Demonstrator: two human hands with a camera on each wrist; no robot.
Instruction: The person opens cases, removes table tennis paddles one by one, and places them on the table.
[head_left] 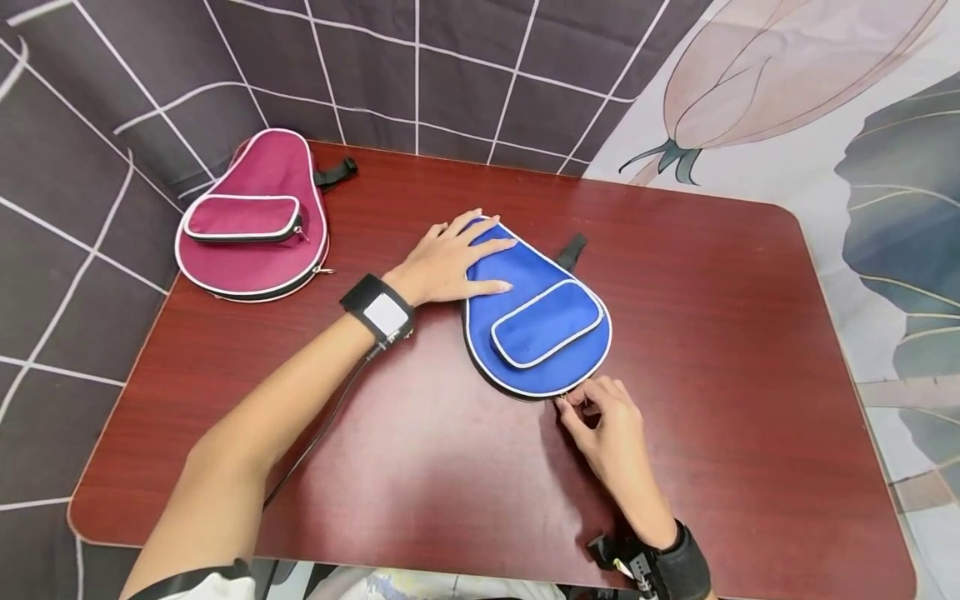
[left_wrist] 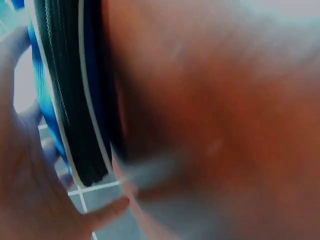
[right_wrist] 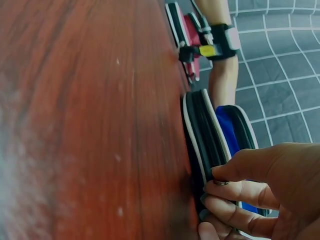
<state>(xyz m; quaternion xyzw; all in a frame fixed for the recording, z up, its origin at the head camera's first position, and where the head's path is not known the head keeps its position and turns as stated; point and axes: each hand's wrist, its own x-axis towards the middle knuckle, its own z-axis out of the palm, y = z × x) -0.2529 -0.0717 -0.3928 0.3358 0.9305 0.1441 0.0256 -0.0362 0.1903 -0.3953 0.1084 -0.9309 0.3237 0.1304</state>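
A blue paddle-shaped zip bag with white piping lies flat on the table. On its front is a small raised pocket. My left hand rests on the narrow end, fingers spread over the cloth. At the wide end my right hand pinches the zipper pull at the near edge, thumb against finger. The pull itself is mostly hidden by the fingertips. Seen from the right wrist, the dark zipper side runs up to those fingers, and its teeth look closed along the visible stretch.
A magenta bag of the same shape lies at the back left of the reddish-brown table, its black strap pointing right. Another black strap sticks out from behind the blue bag. Grid-patterned cloth hangs behind the table.
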